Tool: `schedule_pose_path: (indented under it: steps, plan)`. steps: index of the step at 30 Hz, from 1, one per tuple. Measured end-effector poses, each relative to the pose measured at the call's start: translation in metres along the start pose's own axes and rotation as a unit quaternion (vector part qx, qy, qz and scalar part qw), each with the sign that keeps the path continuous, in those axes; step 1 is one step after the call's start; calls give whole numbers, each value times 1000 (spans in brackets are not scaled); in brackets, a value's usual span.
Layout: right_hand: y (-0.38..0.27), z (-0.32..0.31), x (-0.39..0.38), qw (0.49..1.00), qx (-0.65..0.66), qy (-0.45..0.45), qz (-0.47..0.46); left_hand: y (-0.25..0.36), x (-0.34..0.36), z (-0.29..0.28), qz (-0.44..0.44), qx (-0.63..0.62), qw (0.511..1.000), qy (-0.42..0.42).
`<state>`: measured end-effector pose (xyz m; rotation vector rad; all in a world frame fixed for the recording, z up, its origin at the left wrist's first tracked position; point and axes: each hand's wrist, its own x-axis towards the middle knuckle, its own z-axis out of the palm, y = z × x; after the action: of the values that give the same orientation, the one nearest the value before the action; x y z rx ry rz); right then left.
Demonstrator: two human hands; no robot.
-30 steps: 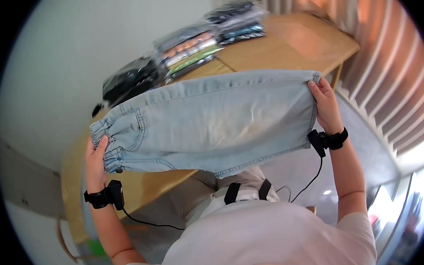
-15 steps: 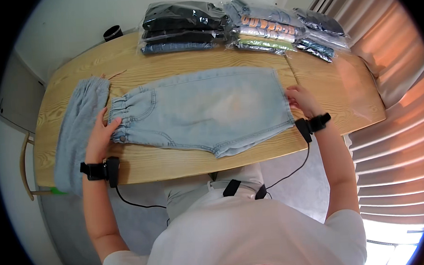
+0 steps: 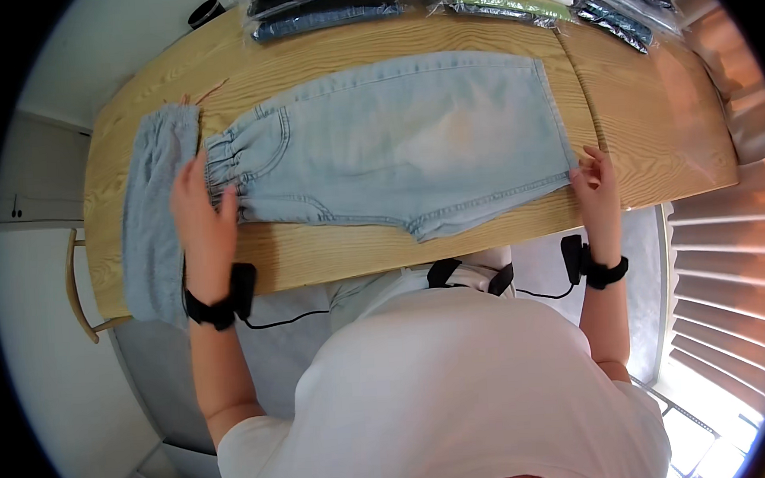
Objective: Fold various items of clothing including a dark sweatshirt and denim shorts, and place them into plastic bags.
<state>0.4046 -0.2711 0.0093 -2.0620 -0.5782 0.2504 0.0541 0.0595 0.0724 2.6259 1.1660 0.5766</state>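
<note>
A pair of light-blue jeans (image 3: 369,153), folded lengthwise with a gathered elastic waist, lies flat on the wooden table. My left hand (image 3: 204,214) is open at the waist end, fingers stretched and thumb spread toward the waistband. At the opposite end, my right hand (image 3: 598,189) is at the near corner of the leg hem, with thumb and curled fingers closed on its edge. Left of the waistband lies a grey-blue garment (image 3: 157,155) with a gathered end, partly hanging over the table's near edge. My left hand and wrist cover part of its right side.
Clear-bagged folded clothes stand in a dark stack (image 3: 327,12) and a mixed stack (image 3: 509,3) along the far side of the table (image 3: 314,258). A black cup (image 3: 205,13) is at the far left. A wooden chair (image 3: 75,290) stands left; pinkish curtains (image 3: 712,256) hang right.
My right hand has slid along the hem to its near corner. The left hand has shifted slightly toward me at the waistband. The view has tilted down, cutting off the stacks' tops.
</note>
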Motion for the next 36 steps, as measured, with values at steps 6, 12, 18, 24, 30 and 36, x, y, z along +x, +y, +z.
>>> schedule_pose_path:
  steps: [6,12,18,24,30,36]
  plan:
    - [-63,34,-42,925,-98,-153,-335,118,-30,17,292,-106,931,-189]
    - [-63,64,-54,891,-134,-227,-371,139,-44,60,322,-95,919,-206]
    - [-60,47,-45,910,-126,-225,-325,138,-38,62,301,-145,928,-166]
    - [-9,10,-7,913,-222,-112,-323,135,-36,55,258,-173,932,-188]
    - [-1,-10,-1,939,-162,-123,-278,121,-41,53,227,-125,951,-167]
    - [-8,-16,8,954,-115,-148,-233,84,-40,48,163,-91,972,-144]
